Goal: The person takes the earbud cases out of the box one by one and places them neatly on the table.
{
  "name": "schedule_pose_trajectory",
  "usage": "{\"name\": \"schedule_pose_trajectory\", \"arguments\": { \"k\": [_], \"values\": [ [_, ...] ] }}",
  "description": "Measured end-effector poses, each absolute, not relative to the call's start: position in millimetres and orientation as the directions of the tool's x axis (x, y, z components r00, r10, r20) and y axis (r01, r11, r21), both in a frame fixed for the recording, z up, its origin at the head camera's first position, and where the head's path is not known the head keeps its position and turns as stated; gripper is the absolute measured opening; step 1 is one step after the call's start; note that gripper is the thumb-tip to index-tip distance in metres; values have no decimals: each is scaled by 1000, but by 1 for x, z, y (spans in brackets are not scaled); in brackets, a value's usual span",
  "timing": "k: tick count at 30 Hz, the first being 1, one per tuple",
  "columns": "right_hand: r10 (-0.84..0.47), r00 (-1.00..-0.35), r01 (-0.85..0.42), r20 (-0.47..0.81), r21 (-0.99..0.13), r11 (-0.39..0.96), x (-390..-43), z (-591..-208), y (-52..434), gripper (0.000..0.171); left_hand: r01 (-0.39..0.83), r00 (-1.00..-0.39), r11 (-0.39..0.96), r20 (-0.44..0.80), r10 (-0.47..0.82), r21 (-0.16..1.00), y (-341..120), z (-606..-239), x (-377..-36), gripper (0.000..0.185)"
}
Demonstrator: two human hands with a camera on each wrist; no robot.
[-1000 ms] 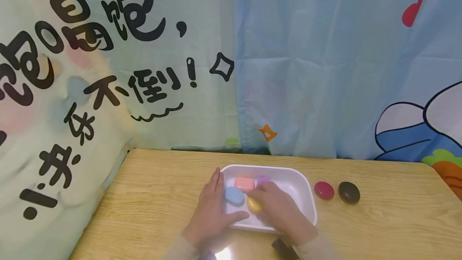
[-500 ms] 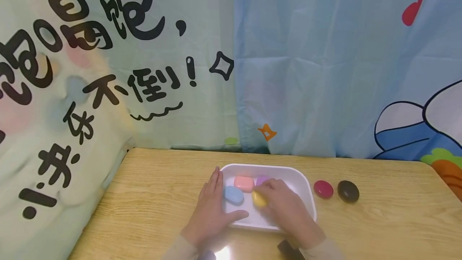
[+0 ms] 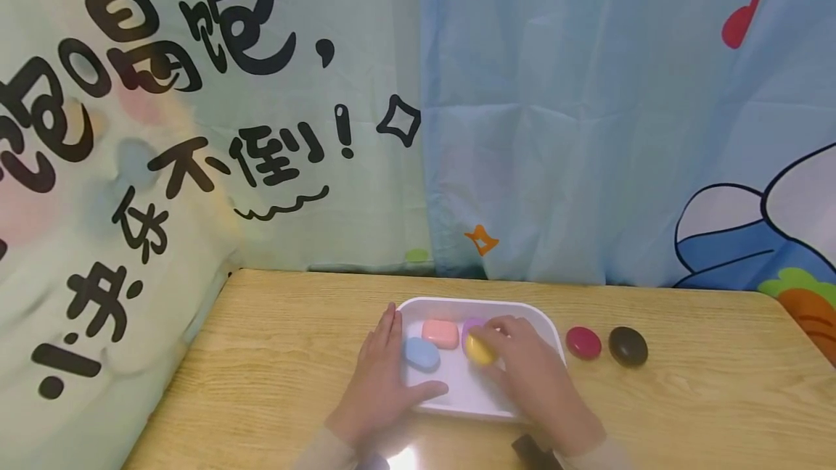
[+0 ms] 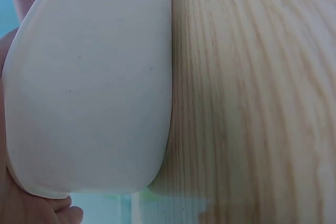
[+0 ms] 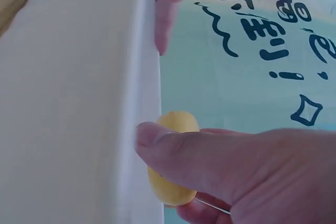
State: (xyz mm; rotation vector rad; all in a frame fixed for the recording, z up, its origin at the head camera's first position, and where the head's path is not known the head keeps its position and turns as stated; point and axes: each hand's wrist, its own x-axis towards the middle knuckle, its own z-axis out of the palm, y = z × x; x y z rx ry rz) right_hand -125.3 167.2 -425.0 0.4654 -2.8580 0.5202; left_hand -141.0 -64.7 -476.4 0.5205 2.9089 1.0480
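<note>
a: head view — the right hand (image 3: 529, 376) pinches a small yellow oval soap-like piece (image 3: 480, 349) between thumb and fingers, low over the white rectangular plastic tray (image 3: 551, 325) on the wooden bench (image 3: 274, 354). its grip is narrow, closed round the piece.

b: and the left hand (image 3: 379, 383)?

a: it lies flat along the tray's left side, fingers straight, thumb across the near rim. it grips nothing; it only presses on the tray. the left wrist view shows just the tray's white outer wall (image 4: 94, 87) against the bench grain (image 4: 252, 98).

b: what else sits in the tray?

a: a light blue rounded piece (image 3: 421, 354), a pink rounded-rectangle piece (image 3: 440, 334), and a purple piece (image 3: 472, 326) just behind the yellow one, mostly hidden. i can't tell whether yellow and purple touch. a red oval piece (image 3: 583, 343) and a dark brown oval piece (image 3: 628, 346) lie on the bench, right of the tray.

b: risks?

a: in the right wrist view the thumb (image 5: 210, 161) covers much of the yellow piece (image 5: 170, 182), which looks smooth and rounded, so i judge it could squirt out of the pinch if squeezed off-centre. the hand is also crowded near the purple and pink pieces and might nudge them. if the left hand eases off, the light tray could slide.
</note>
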Motion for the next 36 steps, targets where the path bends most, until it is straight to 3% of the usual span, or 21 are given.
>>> {"name": "schedule_pose_trajectory", "arguments": {
  "k": [16, 23, 36],
  "values": [
    [-214, -928, -318, 306, -346, 883, -113, -412, 186, 45, 335, -937, 713, 141, 318, 616, -65, -482, -142, 121],
    [-144, -967, -214, 210, -364, 906, -106, -406, 197, 49, 327, -939, 709, 130, 318, 625, -65, -480, -142, 121],
    [-107, -973, -182, 205, -397, 900, -98, -406, 218, 50, 311, -943, 712, 113, 312, 629, -65, -477, -141, 120]
  ]
}}
